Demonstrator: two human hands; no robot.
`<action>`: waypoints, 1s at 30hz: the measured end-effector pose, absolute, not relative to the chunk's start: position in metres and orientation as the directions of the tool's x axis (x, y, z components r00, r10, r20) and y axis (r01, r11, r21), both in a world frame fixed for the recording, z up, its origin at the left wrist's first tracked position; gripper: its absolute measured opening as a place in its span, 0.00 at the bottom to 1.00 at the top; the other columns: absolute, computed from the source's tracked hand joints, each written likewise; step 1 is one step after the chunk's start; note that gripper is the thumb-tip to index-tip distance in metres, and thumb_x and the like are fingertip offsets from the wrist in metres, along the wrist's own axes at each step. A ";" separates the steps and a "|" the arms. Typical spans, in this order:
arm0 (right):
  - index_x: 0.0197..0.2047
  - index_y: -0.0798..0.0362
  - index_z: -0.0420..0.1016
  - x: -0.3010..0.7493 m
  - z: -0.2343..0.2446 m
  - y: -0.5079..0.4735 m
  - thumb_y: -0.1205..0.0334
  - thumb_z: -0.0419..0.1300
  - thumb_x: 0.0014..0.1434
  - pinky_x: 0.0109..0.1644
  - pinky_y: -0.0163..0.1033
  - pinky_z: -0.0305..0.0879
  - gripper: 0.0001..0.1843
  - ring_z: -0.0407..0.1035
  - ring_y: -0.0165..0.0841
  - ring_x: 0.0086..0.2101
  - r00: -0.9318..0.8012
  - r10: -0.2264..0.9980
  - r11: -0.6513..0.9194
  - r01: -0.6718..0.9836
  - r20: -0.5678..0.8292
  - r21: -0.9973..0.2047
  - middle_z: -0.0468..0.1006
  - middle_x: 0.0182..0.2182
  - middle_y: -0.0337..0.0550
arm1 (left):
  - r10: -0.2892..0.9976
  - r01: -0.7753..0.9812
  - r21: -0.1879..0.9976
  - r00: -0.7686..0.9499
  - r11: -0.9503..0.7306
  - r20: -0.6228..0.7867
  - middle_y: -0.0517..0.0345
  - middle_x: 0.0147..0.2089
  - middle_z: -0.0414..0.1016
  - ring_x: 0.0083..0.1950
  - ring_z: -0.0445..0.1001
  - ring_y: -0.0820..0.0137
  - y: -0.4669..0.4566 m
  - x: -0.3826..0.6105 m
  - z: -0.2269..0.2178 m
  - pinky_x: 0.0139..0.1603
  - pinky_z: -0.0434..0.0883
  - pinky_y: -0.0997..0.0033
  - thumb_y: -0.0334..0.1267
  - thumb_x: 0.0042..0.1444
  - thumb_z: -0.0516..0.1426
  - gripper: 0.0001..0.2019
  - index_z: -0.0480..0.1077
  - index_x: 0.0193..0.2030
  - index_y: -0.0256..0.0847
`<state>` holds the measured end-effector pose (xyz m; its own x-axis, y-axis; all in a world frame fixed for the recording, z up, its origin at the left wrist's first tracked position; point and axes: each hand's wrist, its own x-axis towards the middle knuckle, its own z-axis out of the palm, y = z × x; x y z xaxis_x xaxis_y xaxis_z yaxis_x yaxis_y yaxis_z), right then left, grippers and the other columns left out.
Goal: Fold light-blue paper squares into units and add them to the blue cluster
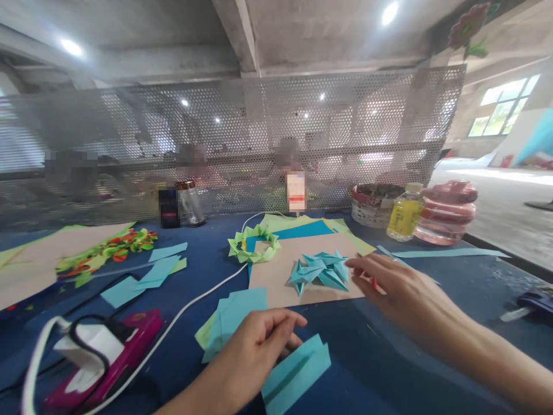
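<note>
My left hand hovers low over the table, fingers loosely curled with a gap between them and nothing visibly gripped. Just beneath its fingertips is a folded light-blue paper sheet; I cannot tell whether they touch. More light-blue sheets lie behind that hand, with a green one under them. My right hand is palm down with fingers stretched and slightly apart. Its fingertips are at the right edge of a cluster of light-blue folded paper pieces with pointed tips. The cluster rests on a beige sheet.
A green folded-paper ring stands behind the sheets. At left are a pink power strip, white cable and colourful paper pieces. A basket, yellow-labelled bottle and pink bottle line the back right, before a perforated screen.
</note>
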<state>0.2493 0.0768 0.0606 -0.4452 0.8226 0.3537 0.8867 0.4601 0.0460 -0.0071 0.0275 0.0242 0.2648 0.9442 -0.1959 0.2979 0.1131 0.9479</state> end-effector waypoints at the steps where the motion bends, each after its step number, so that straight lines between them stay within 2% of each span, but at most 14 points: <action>1: 0.55 0.49 0.71 0.241 0.059 0.068 0.61 0.50 0.70 0.53 0.43 0.70 0.15 0.73 0.38 0.50 -0.502 0.788 0.527 0.849 0.358 0.031 0.77 0.51 0.46 | 0.942 0.294 0.949 0.271 0.113 -0.196 0.54 0.38 0.79 0.33 0.74 0.72 0.028 -0.007 0.023 0.33 0.66 0.75 0.52 0.62 0.52 0.21 0.74 0.49 0.38; 2: 0.55 0.47 0.71 0.233 0.057 0.059 0.61 0.50 0.69 0.53 0.40 0.70 0.14 0.73 0.35 0.50 -0.567 0.734 0.608 0.794 0.375 0.009 0.77 0.51 0.44 | 0.941 0.293 0.950 0.279 0.107 -0.192 0.55 0.38 0.79 0.34 0.74 0.72 0.029 -0.008 0.022 0.35 0.67 0.74 0.50 0.61 0.54 0.19 0.74 0.48 0.38; 4: 0.55 0.49 0.71 0.220 0.055 0.041 0.64 0.54 0.68 0.50 0.37 0.72 0.14 0.74 0.34 0.47 -0.698 0.582 0.797 0.591 0.417 -0.122 0.78 0.50 0.45 | 0.939 0.295 0.951 0.296 0.086 -0.177 0.57 0.37 0.78 0.38 0.75 0.70 0.030 -0.008 0.021 0.40 0.68 0.73 0.43 0.57 0.58 0.15 0.73 0.48 0.38; 6: 0.57 0.49 0.70 0.211 0.053 0.026 0.60 0.61 0.64 0.51 0.35 0.71 0.18 0.74 0.35 0.47 -0.739 0.498 0.863 0.474 0.454 -0.174 0.78 0.50 0.43 | 0.935 0.293 0.954 0.314 0.068 -0.163 0.58 0.38 0.78 0.40 0.76 0.70 0.032 -0.008 0.021 0.43 0.69 0.72 0.37 0.53 0.60 0.15 0.73 0.48 0.38; 8: 0.60 0.48 0.68 0.206 0.052 0.018 0.61 0.64 0.62 0.54 0.36 0.69 0.23 0.72 0.36 0.50 -0.760 0.474 0.879 0.441 0.445 -0.183 0.77 0.53 0.42 | 0.935 0.298 0.953 0.319 0.055 -0.153 0.57 0.40 0.77 0.41 0.75 0.70 0.032 -0.007 0.021 0.43 0.70 0.72 0.33 0.50 0.61 0.17 0.72 0.48 0.38; 11: 0.62 0.48 0.66 0.205 0.049 0.016 0.68 0.58 0.65 0.56 0.36 0.65 0.23 0.70 0.35 0.52 -0.787 0.460 0.888 0.420 0.411 -0.189 0.77 0.53 0.41 | 0.941 0.319 0.947 0.307 0.040 -0.143 0.57 0.43 0.76 0.38 0.74 0.72 0.030 -0.005 0.021 0.36 0.69 0.75 0.32 0.48 0.60 0.19 0.71 0.50 0.38; 14: 0.61 0.51 0.67 0.207 0.046 0.018 0.74 0.49 0.67 0.53 0.37 0.65 0.22 0.72 0.33 0.44 -0.826 0.405 0.914 0.364 0.393 -0.177 0.80 0.43 0.43 | 0.950 0.338 0.941 0.285 0.024 -0.126 0.57 0.45 0.74 0.37 0.73 0.75 0.026 -0.004 0.023 0.32 0.68 0.78 0.29 0.47 0.59 0.22 0.70 0.51 0.39; 16: 0.56 0.51 0.70 0.207 0.046 0.019 0.74 0.44 0.68 0.51 0.39 0.65 0.21 0.71 0.35 0.40 -0.846 0.381 0.924 0.353 0.372 -0.144 0.79 0.38 0.44 | 0.960 0.362 0.932 0.261 -0.004 -0.098 0.57 0.46 0.73 0.37 0.72 0.76 0.024 -0.004 0.025 0.30 0.68 0.81 0.25 0.46 0.56 0.23 0.70 0.51 0.40; 18: 0.46 0.50 0.74 0.206 0.046 0.019 0.75 0.42 0.67 0.49 0.41 0.64 0.20 0.69 0.37 0.40 -0.865 0.386 0.922 0.365 0.321 -0.126 0.77 0.37 0.45 | 0.968 0.393 0.918 0.244 -0.051 -0.051 0.56 0.46 0.72 0.37 0.72 0.76 0.023 -0.004 0.027 0.27 0.66 0.83 0.22 0.47 0.54 0.22 0.70 0.50 0.40; 21: 0.32 0.50 0.70 0.205 0.043 0.023 0.78 0.43 0.63 0.45 0.41 0.63 0.19 0.67 0.37 0.38 -0.873 0.394 0.919 0.372 0.287 -0.129 0.76 0.36 0.45 | 0.969 0.452 0.875 0.239 -0.172 0.067 0.55 0.46 0.71 0.34 0.72 0.76 0.023 -0.006 0.027 0.23 0.66 0.83 0.22 0.49 0.53 0.21 0.70 0.50 0.39; 23: 0.33 0.51 0.69 0.205 0.040 0.027 0.79 0.44 0.60 0.44 0.42 0.62 0.18 0.67 0.37 0.37 -0.871 0.408 0.913 0.387 0.274 -0.129 0.75 0.36 0.44 | 0.950 0.497 0.818 0.251 -0.291 0.185 0.53 0.48 0.70 0.34 0.71 0.75 0.022 -0.009 0.024 0.27 0.70 0.78 0.21 0.50 0.52 0.21 0.69 0.51 0.40; 26: 0.33 0.51 0.69 0.208 0.034 0.032 0.79 0.45 0.60 0.44 0.42 0.61 0.17 0.66 0.36 0.38 -0.878 0.398 0.917 0.377 0.266 -0.129 0.75 0.36 0.44 | 0.857 0.520 0.682 0.339 -0.514 0.387 0.54 0.51 0.70 0.45 0.71 0.69 0.019 -0.011 0.015 0.46 0.72 0.63 0.22 0.56 0.50 0.19 0.69 0.51 0.44; 28: 0.31 0.52 0.67 0.209 0.032 0.034 0.79 0.46 0.60 0.45 0.42 0.61 0.15 0.65 0.36 0.37 -0.878 0.392 0.920 0.371 0.277 -0.125 0.74 0.35 0.43 | 0.709 0.465 0.536 0.460 -0.705 0.534 0.55 0.47 0.73 0.47 0.71 0.67 0.017 -0.011 0.007 0.51 0.68 0.61 0.24 0.59 0.49 0.15 0.71 0.46 0.43; 30: 0.30 0.52 0.66 0.211 0.031 0.034 0.78 0.48 0.60 0.44 0.42 0.60 0.14 0.64 0.35 0.36 -0.878 0.378 0.926 0.362 0.293 -0.112 0.74 0.34 0.42 | 0.486 0.397 0.299 0.554 -0.868 0.676 0.56 0.41 0.76 0.43 0.72 0.69 0.016 -0.011 0.000 0.51 0.66 0.63 0.26 0.61 0.49 0.12 0.72 0.40 0.40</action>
<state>0.2107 0.0343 0.0311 -0.8780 0.3784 0.2932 0.3615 0.9256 -0.1121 -0.0107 0.0161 -0.0004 0.5537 0.4859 0.6763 0.3967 -0.8679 0.2988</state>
